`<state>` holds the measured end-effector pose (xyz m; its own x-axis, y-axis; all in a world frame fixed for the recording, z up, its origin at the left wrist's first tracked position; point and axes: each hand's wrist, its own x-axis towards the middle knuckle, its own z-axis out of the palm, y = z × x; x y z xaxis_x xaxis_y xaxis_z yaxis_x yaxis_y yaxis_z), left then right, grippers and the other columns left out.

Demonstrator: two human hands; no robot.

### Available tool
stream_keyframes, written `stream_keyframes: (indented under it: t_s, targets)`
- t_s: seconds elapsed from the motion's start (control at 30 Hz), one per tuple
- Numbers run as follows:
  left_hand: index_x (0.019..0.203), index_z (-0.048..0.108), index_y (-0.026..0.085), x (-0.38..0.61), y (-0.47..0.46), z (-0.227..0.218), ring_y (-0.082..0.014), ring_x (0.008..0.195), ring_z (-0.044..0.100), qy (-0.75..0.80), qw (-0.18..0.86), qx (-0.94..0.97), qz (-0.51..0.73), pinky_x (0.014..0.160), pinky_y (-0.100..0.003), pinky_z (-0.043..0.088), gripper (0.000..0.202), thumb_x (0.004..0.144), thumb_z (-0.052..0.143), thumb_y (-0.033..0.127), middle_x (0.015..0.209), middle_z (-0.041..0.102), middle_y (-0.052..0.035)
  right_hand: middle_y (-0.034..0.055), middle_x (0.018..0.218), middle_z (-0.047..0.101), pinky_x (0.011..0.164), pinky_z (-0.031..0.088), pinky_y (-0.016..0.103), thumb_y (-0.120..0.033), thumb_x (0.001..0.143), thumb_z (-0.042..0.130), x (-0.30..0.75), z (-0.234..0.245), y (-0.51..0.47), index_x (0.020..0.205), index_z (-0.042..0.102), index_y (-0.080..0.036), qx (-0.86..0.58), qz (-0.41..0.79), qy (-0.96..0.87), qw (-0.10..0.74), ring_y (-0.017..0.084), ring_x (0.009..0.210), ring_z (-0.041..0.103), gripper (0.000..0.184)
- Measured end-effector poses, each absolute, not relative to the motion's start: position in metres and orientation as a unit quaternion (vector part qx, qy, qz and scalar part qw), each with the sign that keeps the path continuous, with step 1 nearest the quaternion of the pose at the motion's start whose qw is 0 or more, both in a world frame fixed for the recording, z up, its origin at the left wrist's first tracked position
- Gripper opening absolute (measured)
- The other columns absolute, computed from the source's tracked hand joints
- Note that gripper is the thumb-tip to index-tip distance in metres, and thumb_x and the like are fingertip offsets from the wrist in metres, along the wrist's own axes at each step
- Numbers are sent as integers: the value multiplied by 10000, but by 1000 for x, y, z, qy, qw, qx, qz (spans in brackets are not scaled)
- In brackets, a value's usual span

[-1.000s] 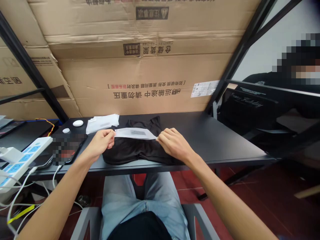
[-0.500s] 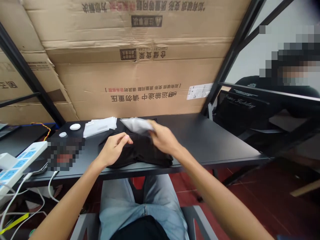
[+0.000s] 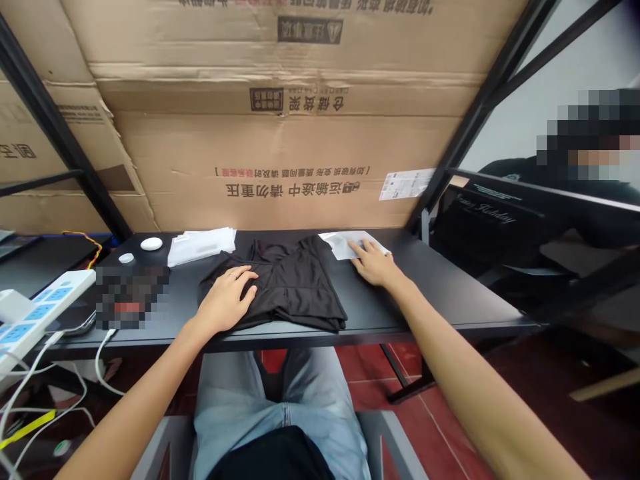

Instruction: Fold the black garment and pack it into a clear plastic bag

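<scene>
The left hand (image 3: 224, 301) lies flat, fingers (image 3: 241, 275) spread and unclamped, on the folded black garment (image 3: 295, 287) on the counter (image 3: 440, 287). The fabric is soft and light; take hold at the folded edges. The right hand (image 3: 374, 263) rests flat, also unclamped, on a thin plastic sleeve (image 3: 341, 244) just beside the garment.

Bright, even indoor light fills the room, its source unseen, leaving only soft shadows. A faint sheen lies on the black desk (image 3: 440, 283), the view stays sharp, and the black shelf uprights (image 3: 55, 120) bow toward the frame's edges.
</scene>
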<state>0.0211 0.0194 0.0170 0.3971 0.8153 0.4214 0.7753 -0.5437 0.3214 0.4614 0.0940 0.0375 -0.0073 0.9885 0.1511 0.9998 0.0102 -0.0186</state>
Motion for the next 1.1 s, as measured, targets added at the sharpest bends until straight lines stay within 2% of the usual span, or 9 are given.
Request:
stream_keyframes:
  t_s: [0.13,0.27,0.4,0.5,0.57,0.67,0.8,0.97,1.1]
  targets:
    - [1376,709,227,21,19,16,-335,1492,565,478,30,834,276,1269,-562,449,392,1088,500,391,1548,660,-137,231,1839,211,1230,345,765,-666,1118,310,459,30,113,1788,209,-306,-742,-31,-668,46,478,1680,228,767]
    - [1385,700,246,21,19,15,-326,1497,566,487,22,833,263,1270,-557,459,387,1091,491,387,1564,655,-113,271,1844,141,1250,281,782,-887,1014,264,458,29,139,1794,175,-250,-771,-11,-633,65,515,1685,173,1012]
    - [1389,691,259,23,18,17,-314,1505,564,496,16,830,256,1275,-543,462,380,1093,491,390,1570,654,-96,283,1845,110,1241,200,842,-950,964,243,464,23,157,1787,205,-233,-778,0,-620,102,538,1689,122,1091]
    - [1384,687,258,24,17,17,-301,1505,565,496,15,830,254,1285,-525,450,371,1093,496,386,1566,656,-90,301,1833,145,1214,146,898,-921,985,259,468,21,161,1764,279,-202,-769,-24,-622,146,539,1691,112,1061]
    - [1377,688,261,24,16,16,-301,1502,564,497,16,830,252,1276,-525,453,361,1093,501,384,1570,652,-85,293,1820,211,1238,156,876,-863,1019,307,466,23,160,1728,356,-168,-732,-73,-649,194,519,1689,148,994]
    - [1328,702,280,24,20,20,-310,1439,609,507,27,825,248,1225,-524,490,329,1086,532,425,1525,682,-70,247,1725,443,1304,294,709,-703,1073,409,452,29,159,1637,496,-166,-606,-100,-741,272,439,1617,381,784]
    - [1281,713,259,31,50,41,-315,1270,688,553,25,792,256,1126,-481,544,322,1062,583,456,1323,763,-95,178,1472,696,1231,478,564,-597,1074,529,412,40,163,1502,649,-223,-488,-7,-812,320,361,1397,637,581]
    - [1281,743,172,47,118,65,-343,1317,662,579,19,763,286,1159,-467,511,367,1003,670,400,1360,737,-185,181,1172,797,1109,549,520,-458,1020,658,373,51,173,1164,819,-188,-523,25,-789,320,359,1185,726,346]
    - [1083,789,207,53,151,63,-312,1187,730,564,49,769,295,1094,-430,549,186,930,737,299,1190,809,-138,156,1025,803,1038,569,485,-271,950,667,367,56,173,981,830,-181,-544,33,-770,333,336,1072,750,188]
